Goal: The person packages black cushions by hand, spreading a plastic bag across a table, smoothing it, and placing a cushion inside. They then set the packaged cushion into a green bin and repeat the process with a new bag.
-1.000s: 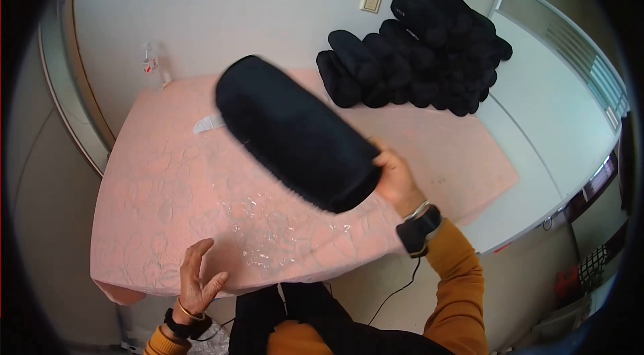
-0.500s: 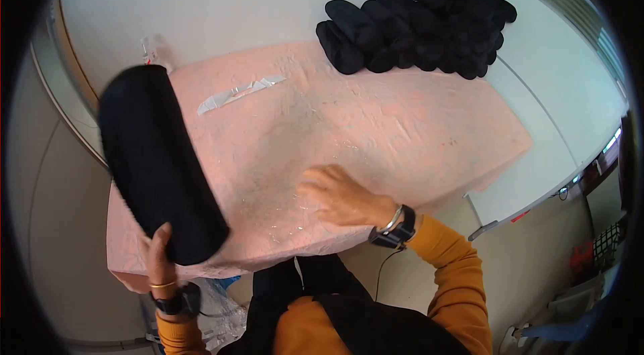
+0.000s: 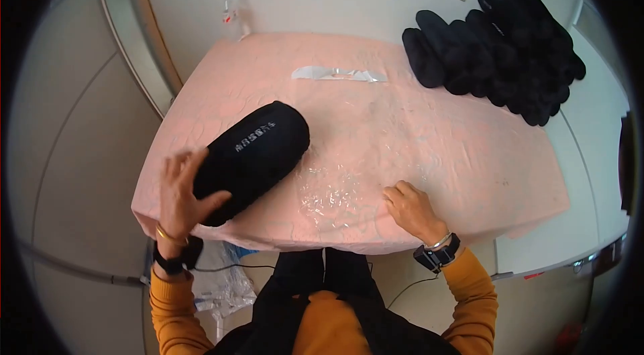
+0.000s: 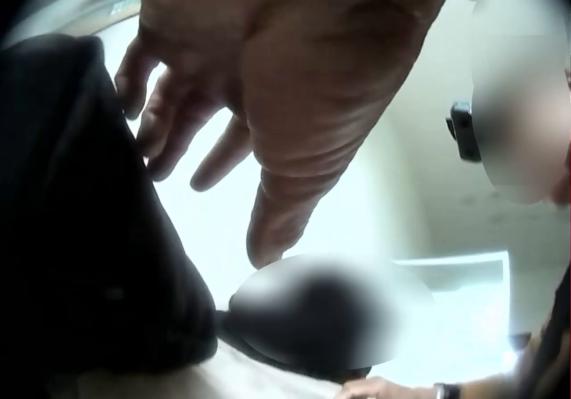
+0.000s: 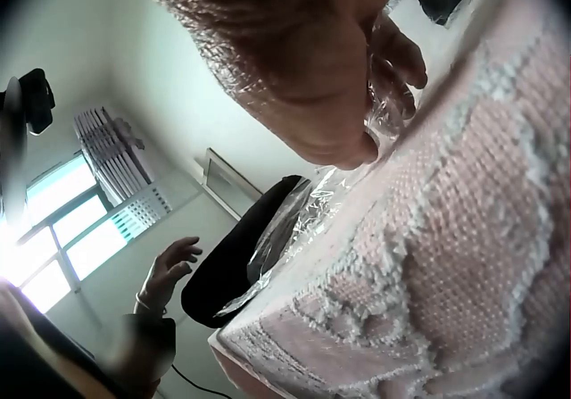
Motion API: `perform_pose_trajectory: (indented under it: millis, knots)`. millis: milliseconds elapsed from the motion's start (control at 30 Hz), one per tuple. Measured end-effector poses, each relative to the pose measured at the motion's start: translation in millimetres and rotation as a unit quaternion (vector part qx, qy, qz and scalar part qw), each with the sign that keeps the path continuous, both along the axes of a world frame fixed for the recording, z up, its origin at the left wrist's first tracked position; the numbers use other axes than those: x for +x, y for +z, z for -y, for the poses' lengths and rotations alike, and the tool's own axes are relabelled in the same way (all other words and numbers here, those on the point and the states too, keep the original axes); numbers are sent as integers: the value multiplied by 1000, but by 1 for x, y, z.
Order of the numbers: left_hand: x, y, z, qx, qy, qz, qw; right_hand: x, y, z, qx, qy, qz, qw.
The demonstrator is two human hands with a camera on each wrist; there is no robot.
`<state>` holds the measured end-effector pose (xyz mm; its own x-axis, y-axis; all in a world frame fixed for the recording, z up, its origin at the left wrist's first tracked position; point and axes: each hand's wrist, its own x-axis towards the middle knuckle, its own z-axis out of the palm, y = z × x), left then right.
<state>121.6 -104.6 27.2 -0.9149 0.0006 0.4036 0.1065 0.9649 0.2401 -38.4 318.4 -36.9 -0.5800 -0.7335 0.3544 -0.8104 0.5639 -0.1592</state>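
Note:
A black bolster-shaped cushion [image 3: 258, 160] with white lettering lies slantwise on the left part of the pink tablecloth [image 3: 201, 113]. My left hand [image 3: 178, 197] is over the cushion's near left end, fingers and thumb spread. In the left wrist view its fingers reach down beside the dark cushion [image 4: 80, 220]. Clear plastic film [image 3: 332, 197] is spread flat in front of me, right of the cushion. Low at the film's right side, my right hand [image 3: 412, 211] has its fingers curled. The right wrist view shows the clear film [image 5: 384, 104] pinched between thumb and fingers.
A pile of black cushions [image 3: 496, 53] fills the back right of the table. A white strip [image 3: 339, 74] lies towards the back. By the wall stands a clear bottle [image 3: 229, 16]. Crumpled clear plastic [image 3: 225, 281] lies below the front edge, beside cables.
The cushion went from my right hand to my left, then down onto the tablecloth, lettering up. My left fingers have since spread off it. My right hand moved to the film and pinched it.

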Motion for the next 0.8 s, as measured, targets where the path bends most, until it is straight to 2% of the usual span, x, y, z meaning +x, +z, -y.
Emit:
perform_pose_trajectory:
  millis: [67, 133, 233, 267, 367, 400, 500, 533, 600, 633, 700, 733, 800]
  knots:
    - [-9, -8, 22, 8, 18, -41, 999, 3, 7, 2, 7, 1, 7, 1000]
    - [-9, -15, 34, 13, 20, -61, 998, 12, 9, 9, -33, 17, 43, 998]
    - [-5, -22, 37, 184, -76, 16, 980, 26, 7, 18, -69, 15, 92, 993]
    - [-4, -24, 33, 189, -85, 20, 978, 30, 7, 19, -86, 23, 122, 989]
    - [1, -32, 27, 322, 4, 30, 946, 31, 2, 12, -101, 19, 145, 984]
    - [4, -38, 29, 323, 6, 29, 946, 29, -1, 13, -106, 14, 139, 985]
    - [12, -53, 40, 561, 73, -69, 822, 25, -2, 20, -122, 7, 130, 984]
    - [16, -51, 37, 558, 77, -73, 823, 24, 2, 22, -128, -3, 132, 983]
    - [19, -42, 7, 731, 20, -145, 666, 23, 5, 26, -139, -5, 136, 981]
    - [28, -38, -4, 727, 25, -149, 670, 25, 7, 29, -147, -3, 152, 977]
    - [47, -34, -20, 708, -49, 96, 698, 27, 8, 34, -158, 3, 186, 970]
    - [51, -33, -14, 708, -41, 89, 699, 26, 6, 36, -157, 13, 188, 969]
    - [48, -27, 4, 481, -40, 110, 869, 26, 1, 37, -141, 13, 210, 967]
